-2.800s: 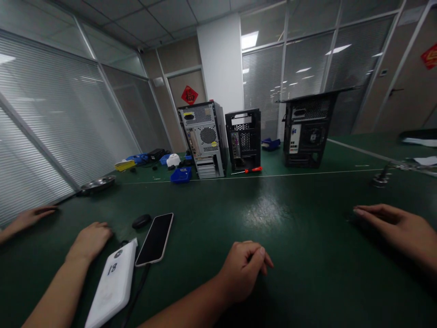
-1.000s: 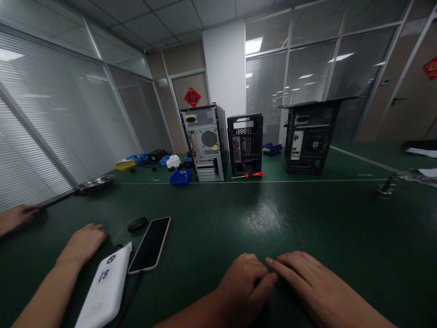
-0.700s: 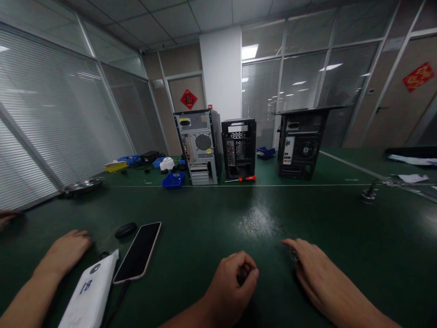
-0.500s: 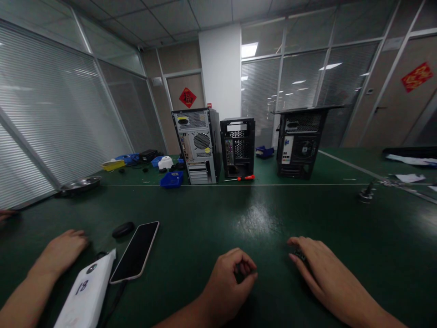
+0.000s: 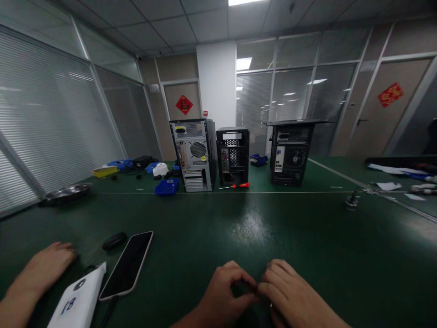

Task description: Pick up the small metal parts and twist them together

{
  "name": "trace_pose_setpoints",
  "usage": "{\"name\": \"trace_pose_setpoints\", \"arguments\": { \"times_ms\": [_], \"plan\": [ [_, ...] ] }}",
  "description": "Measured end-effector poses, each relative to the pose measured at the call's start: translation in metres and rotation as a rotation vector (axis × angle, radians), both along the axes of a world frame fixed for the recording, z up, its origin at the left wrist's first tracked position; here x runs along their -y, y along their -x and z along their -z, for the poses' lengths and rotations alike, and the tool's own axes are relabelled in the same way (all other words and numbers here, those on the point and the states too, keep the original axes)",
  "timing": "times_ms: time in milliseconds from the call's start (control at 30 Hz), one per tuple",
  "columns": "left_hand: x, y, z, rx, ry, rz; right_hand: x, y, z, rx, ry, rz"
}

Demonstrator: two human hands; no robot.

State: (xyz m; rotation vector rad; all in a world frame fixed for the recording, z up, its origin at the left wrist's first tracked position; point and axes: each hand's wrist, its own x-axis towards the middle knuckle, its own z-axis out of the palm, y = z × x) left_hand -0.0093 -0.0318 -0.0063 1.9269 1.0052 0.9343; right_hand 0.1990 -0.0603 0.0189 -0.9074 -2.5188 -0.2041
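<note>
Both hands (image 5: 254, 291) together (object hidden)

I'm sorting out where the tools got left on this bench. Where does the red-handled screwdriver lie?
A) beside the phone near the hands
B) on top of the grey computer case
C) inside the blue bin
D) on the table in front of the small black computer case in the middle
D: the red-handled screwdriver lies flat on the green table just in front of the small black computer case, far from the phone.
</note>
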Motion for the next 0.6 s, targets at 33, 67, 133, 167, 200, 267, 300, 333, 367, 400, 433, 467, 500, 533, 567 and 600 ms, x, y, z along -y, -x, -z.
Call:
{"name": "trace_pose_setpoints", "arguments": {
  "times_ms": [33, 67, 133, 167, 200, 267, 300, 333, 367, 400, 433, 467, 500, 533, 567, 600],
  "plan": [
    [0.000, 0.000, 0.001, 0.014, -0.025, 0.020, 0.000, 0.002, 0.003, -0.003, -0.027, -0.005],
    [0.000, 0.000, 0.002, 0.029, -0.051, 0.043, 0.000, 0.004, 0.006, -0.007, -0.056, -0.013],
    [0.001, 0.001, 0.004, 0.064, -0.109, 0.106, -0.001, 0.006, 0.009, -0.020, -0.111, -0.045],
    [0.002, 0.001, 0.004, 0.074, -0.132, 0.130, -0.001, 0.006, 0.009, -0.035, -0.136, -0.062],
    [0.002, 0.001, 0.005, 0.079, -0.145, 0.146, -0.001, 0.007, 0.007, -0.052, -0.158, -0.077],
    [0.003, 0.001, 0.006, 0.064, -0.158, 0.133, 0.001, 0.008, 0.004, -0.073, -0.176, -0.089],
    [0.004, 0.001, 0.006, 0.048, -0.163, 0.116, 0.002, 0.009, 0.002, -0.074, -0.169, -0.089],
    [0.005, 0.002, 0.005, 0.026, -0.170, 0.099, 0.004, 0.010, 0.002, -0.067, -0.150, -0.087],
    [0.006, 0.002, 0.005, 0.001, -0.177, 0.087, 0.005, 0.010, 0.002, -0.053, -0.122, -0.083],
    [0.007, 0.002, 0.004, -0.030, -0.190, 0.087, 0.005, 0.010, 0.002, -0.034, -0.089, -0.073],
    [0.008, 0.003, 0.003, -0.060, -0.205, 0.096, 0.005, 0.010, 0.003, -0.013, -0.057, -0.057],
    [0.010, 0.003, 0.001, -0.085, -0.222, 0.101, 0.004, 0.007, 0.004, 0.004, -0.030, -0.029],
    [0.011, 0.003, 0.000, -0.108, -0.240, 0.104, 0.002, 0.003, 0.005, 0.016, -0.003, 0.014],
    [0.013, 0.003, -0.001, -0.128, -0.256, 0.102, -0.002, -0.005, 0.006, 0.020, 0.030, 0.069],
    [0.014, 0.003, -0.003, -0.145, -0.271, 0.094, -0.006, -0.015, 0.007, 0.016, 0.071, 0.136],
    [0.015, 0.003, -0.004, -0.161, -0.288, 0.083, -0.012, -0.029, 0.008, 0.003, 0.122, 0.209]
  ]
}}
